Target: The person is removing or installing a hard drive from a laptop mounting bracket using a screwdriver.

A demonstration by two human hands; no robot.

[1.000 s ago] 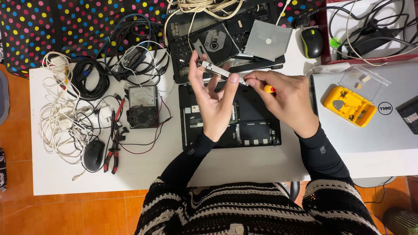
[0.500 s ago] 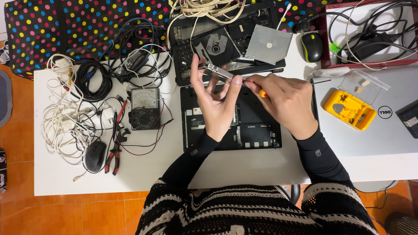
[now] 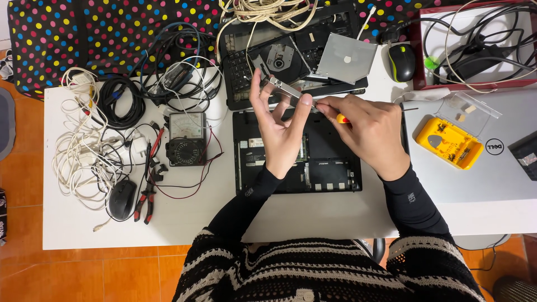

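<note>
The left hand [image 3: 279, 131] is raised above the tabletop [image 3: 313, 215], its grip closed on a slim silver metal bracket [image 3: 282, 86], pinched between thumb and fingertips and tilted, the far end pointing up and to the left. The right hand [image 3: 369, 134] meets it from the right, grip clenched on a small screwdriver [image 3: 340, 118] with a yellow and red handle; the tip sits at the near end of the bracket, though the exact contact point is hidden by the fingers.

Directly beneath both hands lies an opened black laptop base [image 3: 330, 168], its inner parts exposed. Just beyond it rests a second black laptop [image 3: 240, 72] with a disc drive [image 3: 282, 59] and a grey metal plate [image 3: 347, 59] lying on it.

To the right, a yellow tool case [image 3: 450, 142] with its clear lid open sits on a closed silver laptop [image 3: 492, 179]. A black and green mouse [image 3: 401, 62] lies near a red box [image 3: 417, 61] of cables.

To the left, a black meter [image 3: 187, 140] stands beside red-handled pliers [image 3: 146, 201], a dark mouse [image 3: 122, 198], and heaps of white cords [image 3: 84, 162] and black cords [image 3: 120, 100].
</note>
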